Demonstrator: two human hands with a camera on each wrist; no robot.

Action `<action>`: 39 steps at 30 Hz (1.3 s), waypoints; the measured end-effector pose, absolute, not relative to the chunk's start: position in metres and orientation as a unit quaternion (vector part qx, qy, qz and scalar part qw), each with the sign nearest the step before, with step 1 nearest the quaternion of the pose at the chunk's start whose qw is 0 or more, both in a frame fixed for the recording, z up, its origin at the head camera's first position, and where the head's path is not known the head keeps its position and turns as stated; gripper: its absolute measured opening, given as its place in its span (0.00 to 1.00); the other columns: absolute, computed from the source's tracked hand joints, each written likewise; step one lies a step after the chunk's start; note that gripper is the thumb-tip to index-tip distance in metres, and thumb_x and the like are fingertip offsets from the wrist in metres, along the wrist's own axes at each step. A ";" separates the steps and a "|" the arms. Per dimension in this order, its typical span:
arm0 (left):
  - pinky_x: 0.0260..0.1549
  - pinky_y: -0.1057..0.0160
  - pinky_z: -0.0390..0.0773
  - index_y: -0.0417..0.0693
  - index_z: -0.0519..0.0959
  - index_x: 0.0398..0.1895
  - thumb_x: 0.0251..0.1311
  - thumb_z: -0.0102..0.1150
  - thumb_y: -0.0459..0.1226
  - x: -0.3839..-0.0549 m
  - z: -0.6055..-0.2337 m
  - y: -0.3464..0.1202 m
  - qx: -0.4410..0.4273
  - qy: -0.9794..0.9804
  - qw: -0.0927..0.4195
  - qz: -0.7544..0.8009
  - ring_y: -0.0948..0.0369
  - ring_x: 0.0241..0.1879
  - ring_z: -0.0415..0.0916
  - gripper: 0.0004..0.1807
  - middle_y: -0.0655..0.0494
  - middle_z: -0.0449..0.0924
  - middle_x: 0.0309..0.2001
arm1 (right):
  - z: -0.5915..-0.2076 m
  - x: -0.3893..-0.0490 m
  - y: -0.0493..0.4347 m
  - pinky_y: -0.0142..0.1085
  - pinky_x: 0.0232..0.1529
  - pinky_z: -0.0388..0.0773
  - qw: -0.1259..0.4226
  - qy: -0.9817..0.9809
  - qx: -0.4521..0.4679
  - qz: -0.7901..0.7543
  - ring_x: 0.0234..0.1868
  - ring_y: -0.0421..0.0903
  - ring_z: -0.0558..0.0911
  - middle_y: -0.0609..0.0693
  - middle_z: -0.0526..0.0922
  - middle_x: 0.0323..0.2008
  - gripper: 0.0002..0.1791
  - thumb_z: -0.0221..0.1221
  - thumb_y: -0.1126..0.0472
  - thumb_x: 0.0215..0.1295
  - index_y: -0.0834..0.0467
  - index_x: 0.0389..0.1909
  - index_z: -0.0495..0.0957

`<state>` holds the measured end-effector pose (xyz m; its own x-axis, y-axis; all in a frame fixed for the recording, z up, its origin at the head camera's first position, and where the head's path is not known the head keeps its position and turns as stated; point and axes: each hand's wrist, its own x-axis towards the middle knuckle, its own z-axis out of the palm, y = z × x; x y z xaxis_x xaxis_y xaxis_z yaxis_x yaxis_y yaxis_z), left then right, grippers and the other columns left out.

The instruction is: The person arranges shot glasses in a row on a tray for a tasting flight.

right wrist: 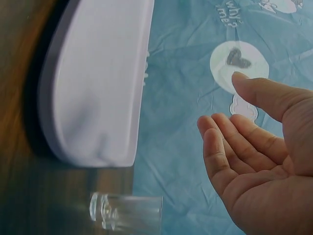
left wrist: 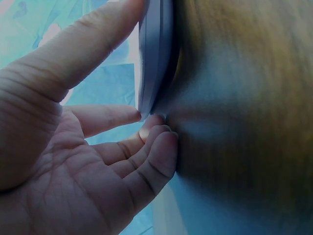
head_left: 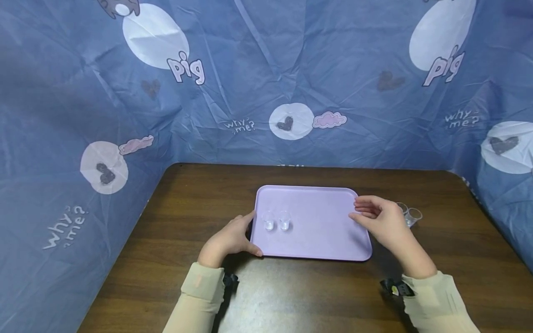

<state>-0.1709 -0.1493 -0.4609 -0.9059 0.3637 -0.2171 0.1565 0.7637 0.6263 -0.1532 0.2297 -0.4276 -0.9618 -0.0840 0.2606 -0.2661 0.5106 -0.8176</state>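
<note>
A lilac rectangular tray (head_left: 320,224) lies on the wooden table. Two small clear glasses (head_left: 276,221) stand side by side near its left end. My left hand (head_left: 231,237) is at the tray's front left corner, thumb against the front edge and index finger along the left side; in the left wrist view its other fingers are loosely bent beside the rim. Over the tray's right edge hovers my right hand (head_left: 387,223), thumb and fingers apart with nothing between them. More clear glasses (head_left: 413,216) stand just right of that hand, partly hidden by it.
The brown wooden table (head_left: 308,296) extends in front of the tray and to both sides. A blue printed cloth (head_left: 250,83) hangs behind the table and at its sides. Dark wrist devices (head_left: 397,287) sit at both cream sleeves.
</note>
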 end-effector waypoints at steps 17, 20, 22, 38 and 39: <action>0.61 0.46 0.68 0.38 0.58 0.79 0.34 0.89 0.43 -0.173 -0.463 -0.151 0.147 0.924 0.160 0.315 0.44 0.63 0.67 0.67 0.34 0.71 0.64 | -0.428 -0.145 0.262 0.24 0.37 0.79 0.118 -0.886 0.056 0.445 0.39 0.37 0.85 0.64 0.86 0.44 0.22 0.73 0.66 0.59 0.70 0.52 0.81; 0.61 0.46 0.68 0.39 0.58 0.79 0.34 0.89 0.42 -0.173 -0.463 -0.151 0.146 0.923 0.162 0.316 0.44 0.63 0.67 0.67 0.34 0.71 0.64 | -0.429 -0.144 0.268 0.24 0.37 0.79 0.117 -0.888 0.045 0.442 0.39 0.34 0.84 0.64 0.86 0.44 0.23 0.73 0.64 0.60 0.70 0.53 0.81; 0.61 0.46 0.68 0.39 0.58 0.79 0.33 0.89 0.43 -0.173 -0.464 -0.150 0.146 0.924 0.161 0.315 0.45 0.63 0.67 0.67 0.34 0.71 0.64 | -0.430 -0.144 0.272 0.23 0.37 0.78 0.122 -0.890 0.039 0.438 0.38 0.33 0.84 0.64 0.86 0.44 0.24 0.74 0.63 0.60 0.70 0.54 0.81; 0.61 0.46 0.68 0.38 0.58 0.78 0.34 0.89 0.43 -0.173 -0.464 -0.152 0.152 0.924 0.160 0.312 0.45 0.62 0.68 0.66 0.35 0.72 0.63 | -0.436 -0.143 0.285 0.18 0.32 0.73 0.156 -0.916 0.009 0.371 0.40 0.58 0.86 0.66 0.86 0.42 0.25 0.76 0.63 0.56 0.71 0.51 0.81; 0.61 0.47 0.68 0.38 0.58 0.79 0.34 0.89 0.43 -0.173 -0.464 -0.152 0.151 0.924 0.161 0.311 0.45 0.62 0.67 0.66 0.35 0.72 0.63 | -0.437 -0.143 0.285 0.18 0.32 0.73 0.154 -0.916 0.006 0.370 0.40 0.58 0.86 0.66 0.86 0.42 0.25 0.76 0.63 0.56 0.72 0.51 0.81</action>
